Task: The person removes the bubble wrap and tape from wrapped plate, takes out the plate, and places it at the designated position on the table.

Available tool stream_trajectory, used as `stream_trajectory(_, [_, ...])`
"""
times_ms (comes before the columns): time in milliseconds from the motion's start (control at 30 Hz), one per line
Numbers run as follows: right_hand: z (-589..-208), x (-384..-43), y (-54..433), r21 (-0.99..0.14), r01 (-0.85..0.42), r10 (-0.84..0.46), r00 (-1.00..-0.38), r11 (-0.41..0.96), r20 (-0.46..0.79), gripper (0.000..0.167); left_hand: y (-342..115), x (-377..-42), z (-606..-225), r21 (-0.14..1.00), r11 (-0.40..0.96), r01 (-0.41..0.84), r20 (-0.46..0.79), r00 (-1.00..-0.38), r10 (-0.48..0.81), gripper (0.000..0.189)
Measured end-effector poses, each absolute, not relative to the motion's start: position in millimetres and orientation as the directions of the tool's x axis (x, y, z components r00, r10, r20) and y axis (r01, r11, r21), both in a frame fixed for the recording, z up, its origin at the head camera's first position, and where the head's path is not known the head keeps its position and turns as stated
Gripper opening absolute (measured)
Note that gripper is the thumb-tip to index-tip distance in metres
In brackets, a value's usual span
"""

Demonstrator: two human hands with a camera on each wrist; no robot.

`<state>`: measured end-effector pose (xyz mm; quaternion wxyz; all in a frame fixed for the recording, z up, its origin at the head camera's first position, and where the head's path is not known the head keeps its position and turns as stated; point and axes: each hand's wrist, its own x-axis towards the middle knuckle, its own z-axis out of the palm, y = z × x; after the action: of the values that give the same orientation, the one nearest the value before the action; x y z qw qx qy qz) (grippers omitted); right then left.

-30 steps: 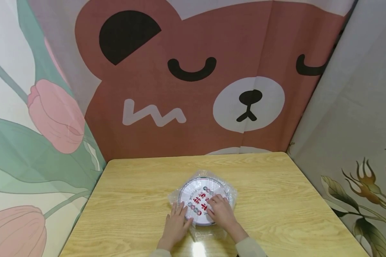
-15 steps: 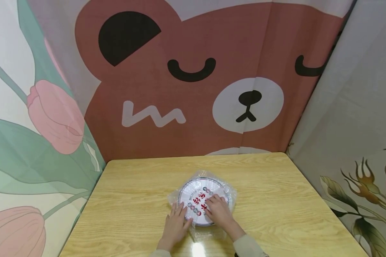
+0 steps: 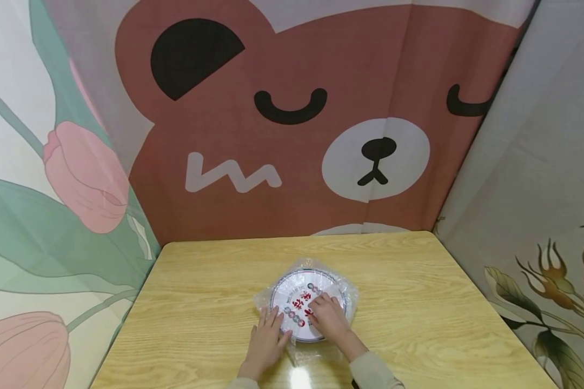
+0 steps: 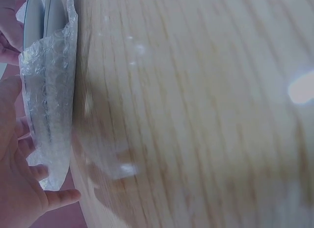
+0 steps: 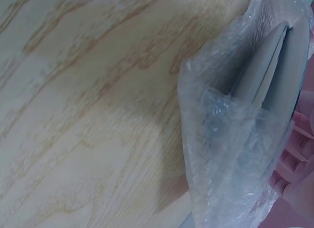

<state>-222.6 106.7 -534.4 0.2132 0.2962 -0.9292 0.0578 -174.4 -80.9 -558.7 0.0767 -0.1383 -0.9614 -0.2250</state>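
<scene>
A white round plate [image 3: 292, 292] with red characters and a dark rim lies on the wooden table, partly inside clear bubble wrap [image 3: 307, 263]. Seen edge-on in the right wrist view, it is the upper plate [image 5: 289, 71] of two stacked ones, with a lower plate [image 5: 265, 56] beneath. My left hand [image 3: 266, 336] rests at the plate's near left rim, its fingers spread over the wrap. My right hand [image 3: 333, 320] lies on the right part of the upper plate, fingers slightly bent and fingertips on its face, covering some characters.
The table [image 3: 214, 292] is light wood, with a bright reflection near its front edge. Behind it hangs a cloth with a bear [image 3: 282, 151]. A tulip-patterned curtain [image 3: 87, 178] stands at the left and a grey one [image 3: 525, 162] at the right.
My right hand has slid slightly to the left over the plate, and its sleeve has shifted left too. The left hand, plates and wrap stay in place.
</scene>
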Motion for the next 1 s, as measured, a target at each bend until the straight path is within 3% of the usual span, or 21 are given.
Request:
stream_trajectory(300, [-539, -227, 106, 0.034, -0.584, -0.531, -0.712, 0.811, 0.460, 0.017, -82, -175, -561, 0.412, 0.860, 0.301, 0.211, -0.950, 0.231, 0.053])
stream_trajectory(633, [-539, -230, 104, 0.025, -0.583, -0.536, -0.728, 0.812, 0.427, 0.013, -81, -175, -561, 0.420, 0.858, 0.296, 0.202, -0.952, 0.230, 0.053])
stream_trajectory(1000, [-544, -234, 103, 0.108, -0.572, -0.559, -0.717, 0.813, 0.416, 0.006, -81, -175, -561, 0.406, 0.863, 0.301, 0.214, -0.949, 0.231, 0.052])
